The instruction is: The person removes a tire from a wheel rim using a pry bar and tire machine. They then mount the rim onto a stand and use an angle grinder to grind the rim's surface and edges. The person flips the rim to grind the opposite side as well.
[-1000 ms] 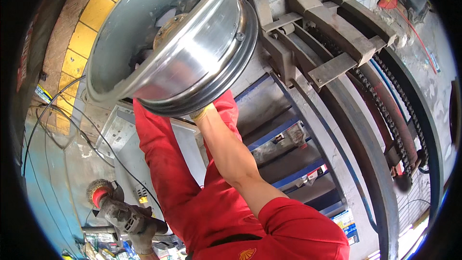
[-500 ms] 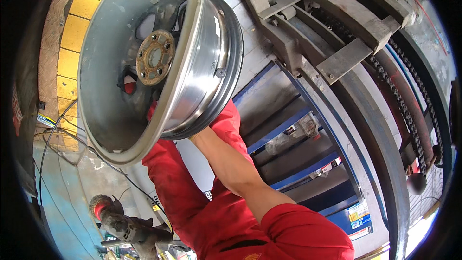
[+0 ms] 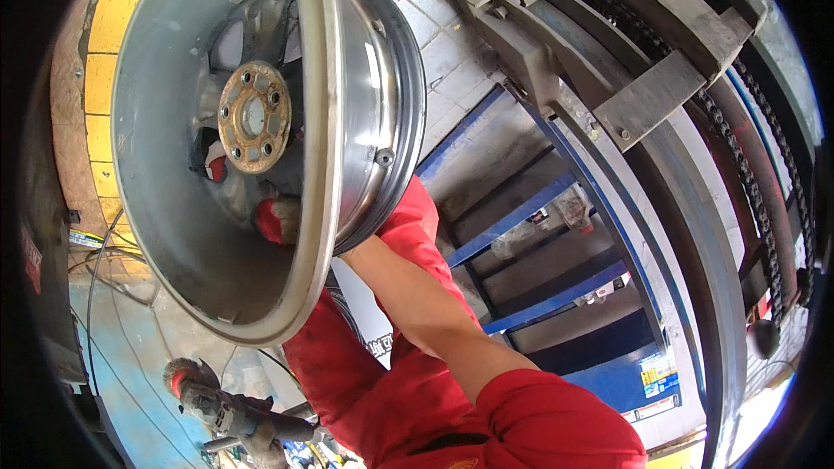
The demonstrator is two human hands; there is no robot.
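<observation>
Upper left, the wheel rim (image 3: pixel 323 148) has turned, showing its rusty hub (image 3: pixel 229 126) fuller. Left hand's (image 3: pixel 266 450) fingers clamp the grinder (image 3: pixel 231 415), lower left; right hand's (image 3: pixel 351 250), hidden, I cannot tell.

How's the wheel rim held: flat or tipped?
Tipped: the wheel rim shows its open back turned left and its outer wall at right.
</observation>
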